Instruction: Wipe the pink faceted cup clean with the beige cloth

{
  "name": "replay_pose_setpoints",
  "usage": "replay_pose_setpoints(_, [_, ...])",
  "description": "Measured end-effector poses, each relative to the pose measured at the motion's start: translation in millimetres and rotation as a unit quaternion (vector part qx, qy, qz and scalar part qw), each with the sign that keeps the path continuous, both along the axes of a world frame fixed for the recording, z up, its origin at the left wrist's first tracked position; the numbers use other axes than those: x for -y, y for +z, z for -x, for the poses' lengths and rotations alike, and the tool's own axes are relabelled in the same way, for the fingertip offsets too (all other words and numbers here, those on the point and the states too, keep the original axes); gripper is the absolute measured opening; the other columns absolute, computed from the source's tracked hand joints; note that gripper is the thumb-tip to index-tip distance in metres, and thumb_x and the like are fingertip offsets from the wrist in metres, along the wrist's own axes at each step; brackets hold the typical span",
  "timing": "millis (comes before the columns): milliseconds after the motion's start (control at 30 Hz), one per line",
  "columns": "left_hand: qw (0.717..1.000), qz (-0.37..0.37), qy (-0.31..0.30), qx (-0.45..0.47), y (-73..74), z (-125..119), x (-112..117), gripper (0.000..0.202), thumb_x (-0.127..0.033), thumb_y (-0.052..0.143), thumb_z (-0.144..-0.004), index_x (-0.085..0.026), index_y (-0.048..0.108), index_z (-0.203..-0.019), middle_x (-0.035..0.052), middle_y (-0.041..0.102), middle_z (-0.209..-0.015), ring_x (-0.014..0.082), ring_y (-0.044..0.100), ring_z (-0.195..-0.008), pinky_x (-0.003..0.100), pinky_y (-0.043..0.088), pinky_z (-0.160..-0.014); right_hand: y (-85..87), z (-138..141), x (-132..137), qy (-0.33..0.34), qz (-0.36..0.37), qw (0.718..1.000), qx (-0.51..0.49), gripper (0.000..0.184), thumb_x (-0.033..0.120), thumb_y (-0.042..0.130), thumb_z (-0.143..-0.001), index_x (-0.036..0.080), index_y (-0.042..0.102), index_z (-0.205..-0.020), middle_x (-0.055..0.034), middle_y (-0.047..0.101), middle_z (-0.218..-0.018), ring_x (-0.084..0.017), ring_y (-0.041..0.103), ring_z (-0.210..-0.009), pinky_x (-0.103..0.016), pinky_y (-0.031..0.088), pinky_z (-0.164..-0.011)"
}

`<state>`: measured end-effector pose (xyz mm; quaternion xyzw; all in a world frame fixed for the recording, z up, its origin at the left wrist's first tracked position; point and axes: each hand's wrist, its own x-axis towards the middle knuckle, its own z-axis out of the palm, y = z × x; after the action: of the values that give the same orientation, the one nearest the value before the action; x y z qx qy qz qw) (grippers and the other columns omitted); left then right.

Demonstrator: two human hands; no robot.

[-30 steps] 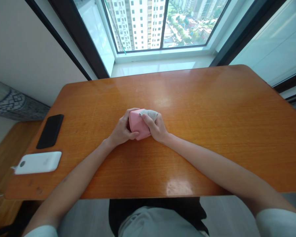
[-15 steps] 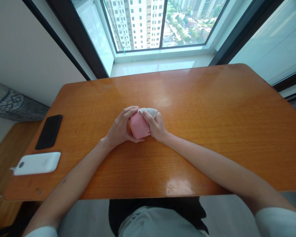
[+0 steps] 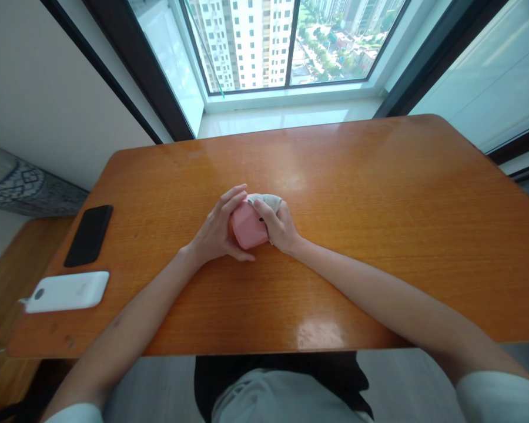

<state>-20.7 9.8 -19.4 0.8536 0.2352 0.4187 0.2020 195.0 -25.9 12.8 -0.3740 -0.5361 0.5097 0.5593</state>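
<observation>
From my seat I've got the left hand (image 3: 215, 230) spread around the pink block (image 3: 247, 227), thumb clear; the right hand (image 3: 283, 229) clamps grey cloth (image 3: 265, 201) against it, hiding its right side. Block's mid-tabletop (image 3: 379, 235). Along the left edge: black phone (image 3: 88, 236), white device (image 3: 68, 291), its faint mark unreadable.

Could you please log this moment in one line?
left hand: spread around pink object; right hand: holding grey cloth against it; surface: table
</observation>
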Motion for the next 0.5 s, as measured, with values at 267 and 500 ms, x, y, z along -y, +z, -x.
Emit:
replay_pose_setpoints(267, [0.999, 0.024, 0.03, 0.001, 11.9, -3, 5, 0.132, -0.069, 0.111, -0.057, -0.032, 0.051, -0.169, 0.0173, 0.069, -0.157, 0.043, 0.072, -0.139, 0.063, 0.061, -0.119, -2.4, 0, -1, -0.003, -0.002, 1.0, -0.007, 0.058, 0.075, 0.068, -0.101, 0.023, 0.058, -0.076, 0.0026, 0.05, -0.072, -0.013, 0.045, -0.067, -0.03, 0.037, -0.062])
replay_pose_setpoints(500, [0.977, 0.212, -0.015, 0.033, 11.1, -10, 9, 0.112, -0.092, 0.082, -0.082, -0.02, 0.054, -0.162, 0.0145, 0.076, -0.131, 0.0295, 0.076, -0.104, 0.044, 0.064, -0.094, -2.2, -1, 1, 0.002, -0.01, 1.0, 0.023, 0.061, 0.074, 0.066, -0.103, 0.024, 0.052, -0.071, 0.005, 0.042, -0.067, -0.011, 0.038, -0.062, -0.03, 0.03, -0.058])
